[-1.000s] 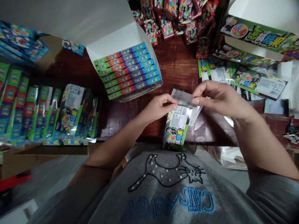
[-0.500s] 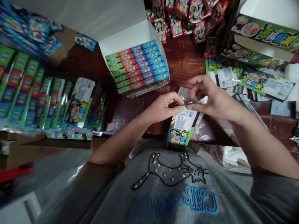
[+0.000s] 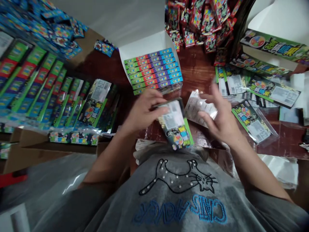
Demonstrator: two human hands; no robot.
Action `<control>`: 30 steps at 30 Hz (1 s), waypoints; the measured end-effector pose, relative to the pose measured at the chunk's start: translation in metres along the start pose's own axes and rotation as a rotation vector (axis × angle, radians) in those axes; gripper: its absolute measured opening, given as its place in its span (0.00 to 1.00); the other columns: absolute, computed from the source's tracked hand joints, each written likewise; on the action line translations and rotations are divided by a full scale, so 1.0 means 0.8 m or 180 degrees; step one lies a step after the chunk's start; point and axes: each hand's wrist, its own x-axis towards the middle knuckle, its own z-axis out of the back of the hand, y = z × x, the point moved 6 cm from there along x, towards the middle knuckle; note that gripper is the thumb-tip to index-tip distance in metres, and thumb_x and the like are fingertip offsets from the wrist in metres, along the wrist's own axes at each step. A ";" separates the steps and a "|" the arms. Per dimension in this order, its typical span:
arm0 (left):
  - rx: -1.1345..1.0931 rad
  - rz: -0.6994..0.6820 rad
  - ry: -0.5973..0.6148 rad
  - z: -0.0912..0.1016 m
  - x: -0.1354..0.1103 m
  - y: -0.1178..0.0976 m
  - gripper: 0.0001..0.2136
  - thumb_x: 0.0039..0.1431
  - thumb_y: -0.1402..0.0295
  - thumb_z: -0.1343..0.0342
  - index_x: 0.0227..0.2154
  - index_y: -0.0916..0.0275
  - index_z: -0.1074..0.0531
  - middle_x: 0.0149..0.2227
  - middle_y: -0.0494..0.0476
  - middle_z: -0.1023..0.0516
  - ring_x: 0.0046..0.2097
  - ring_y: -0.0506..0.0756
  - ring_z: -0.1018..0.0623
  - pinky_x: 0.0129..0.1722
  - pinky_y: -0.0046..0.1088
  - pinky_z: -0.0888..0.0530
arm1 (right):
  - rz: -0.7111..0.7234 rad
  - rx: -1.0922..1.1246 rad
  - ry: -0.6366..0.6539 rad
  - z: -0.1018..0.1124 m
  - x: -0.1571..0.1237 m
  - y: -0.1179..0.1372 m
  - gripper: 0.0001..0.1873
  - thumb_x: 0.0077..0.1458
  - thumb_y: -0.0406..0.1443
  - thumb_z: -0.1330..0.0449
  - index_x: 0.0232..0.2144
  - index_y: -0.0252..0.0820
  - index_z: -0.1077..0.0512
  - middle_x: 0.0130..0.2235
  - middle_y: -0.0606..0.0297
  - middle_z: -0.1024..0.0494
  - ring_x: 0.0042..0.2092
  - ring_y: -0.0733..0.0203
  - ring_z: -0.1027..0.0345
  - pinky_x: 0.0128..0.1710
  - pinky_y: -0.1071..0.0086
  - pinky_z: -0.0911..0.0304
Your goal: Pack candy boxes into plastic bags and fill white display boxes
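Observation:
My left hand grips a dark candy packet with a green edge and a pale label, its thumb lying over the near face. The packet tilts above the table edge, close to the grey shirt. My right hand has its fingers apart, blurred by motion, over a pale sheet of stickers or labels on the table. Whether the fingertips touch that sheet I cannot tell. To the right of this hand lies another candy packet in a clear sleeve.
An open white display box holds several stacked colourful packets. Red sachets pile up behind. Sleeved packets stand in a row at left, beneath blue sachets. Green printed boxes and loose packets occupy the right.
My left hand has moved left, carrying the packet away from the right hand. My right hand has opened and shifted slightly right, beside the pale sheet. The view has turned a little.

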 end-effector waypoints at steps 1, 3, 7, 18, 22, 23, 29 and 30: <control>-0.0093 -0.0069 -0.0356 0.020 -0.013 -0.004 0.22 0.54 0.59 0.22 0.48 0.48 0.25 0.43 0.48 0.17 0.47 0.56 0.18 0.47 0.37 0.21 | -0.0129 0.0311 -0.0271 0.001 -0.013 -0.005 0.46 0.70 0.47 0.37 0.80 0.67 0.55 0.68 0.57 0.26 0.63 0.40 0.29 0.66 0.38 0.34; -0.0330 -0.0148 -0.0799 0.043 -0.043 -0.002 0.30 0.57 0.58 0.24 0.59 0.37 0.30 0.47 0.44 0.17 0.50 0.55 0.19 0.49 0.37 0.21 | -0.0418 0.1004 -0.0569 -0.011 -0.040 -0.013 0.47 0.69 0.49 0.36 0.79 0.70 0.56 0.68 0.56 0.28 0.62 0.44 0.26 0.60 0.44 0.26; -0.0261 0.0118 -0.0553 0.020 -0.096 0.043 0.35 0.60 0.53 0.27 0.67 0.40 0.36 0.59 0.51 0.19 0.55 0.59 0.18 0.48 0.38 0.20 | -0.1170 0.1778 -0.0969 -0.054 -0.077 -0.022 0.42 0.68 0.49 0.35 0.75 0.73 0.52 0.55 0.63 0.22 0.45 0.55 0.20 0.48 0.54 0.19; -0.0207 0.0015 -0.0244 -0.054 -0.067 0.065 0.33 0.58 0.60 0.27 0.62 0.51 0.37 0.51 0.55 0.21 0.50 0.56 0.18 0.47 0.31 0.20 | -0.1054 0.1248 -0.0968 -0.061 -0.049 -0.005 0.38 0.71 0.50 0.39 0.75 0.66 0.50 0.58 0.56 0.21 0.54 0.49 0.22 0.47 0.53 0.19; -0.0289 0.0106 0.0309 -0.066 -0.058 0.059 0.48 0.59 0.62 0.27 0.75 0.44 0.49 0.59 0.60 0.22 0.55 0.61 0.16 0.51 0.38 0.16 | -0.0750 0.0859 -0.1257 -0.068 -0.052 -0.003 0.40 0.71 0.47 0.40 0.76 0.69 0.53 0.67 0.54 0.29 0.64 0.47 0.28 0.50 0.54 0.19; -0.0283 0.0159 0.0448 -0.066 -0.059 0.061 0.48 0.59 0.63 0.27 0.76 0.43 0.49 0.62 0.61 0.23 0.56 0.62 0.16 0.53 0.40 0.16 | -0.0701 0.0855 -0.1222 -0.071 -0.054 -0.005 0.39 0.71 0.46 0.40 0.76 0.70 0.53 0.67 0.54 0.29 0.62 0.48 0.27 0.49 0.55 0.19; -0.0198 0.0300 0.0685 -0.055 -0.073 0.081 0.50 0.57 0.68 0.26 0.77 0.42 0.48 0.67 0.64 0.26 0.57 0.63 0.16 0.52 0.39 0.14 | -0.0879 0.1338 -0.0359 -0.086 -0.062 -0.025 0.47 0.71 0.46 0.38 0.80 0.69 0.61 0.68 0.57 0.28 0.43 0.57 0.23 0.41 0.59 0.20; -0.0191 0.0289 0.0699 -0.053 -0.073 0.084 0.48 0.57 0.68 0.26 0.76 0.44 0.46 0.66 0.64 0.25 0.57 0.62 0.15 0.51 0.38 0.14 | -0.0913 0.1384 -0.0175 -0.087 -0.060 -0.027 0.48 0.71 0.46 0.38 0.80 0.67 0.61 0.68 0.56 0.28 0.40 0.58 0.24 0.40 0.59 0.20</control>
